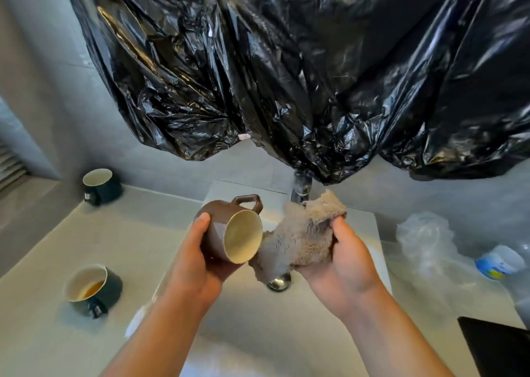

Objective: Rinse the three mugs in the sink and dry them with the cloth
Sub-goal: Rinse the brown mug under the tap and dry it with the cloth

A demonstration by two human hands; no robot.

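Mug [219, 230] sideways in curled left hand [195, 262], mouth toward cloth [301, 233] bunched in right hand [344, 264]

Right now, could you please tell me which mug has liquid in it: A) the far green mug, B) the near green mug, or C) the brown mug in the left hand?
B: the near green mug holds brown liquid; the brown mug and far green mug show bare insides.

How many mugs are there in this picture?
3. The brown mug is held in the left hand above the sink. The far dark green mug stands back left on the counter. The near dark green mug stands closer, holding brownish liquid. No others show.
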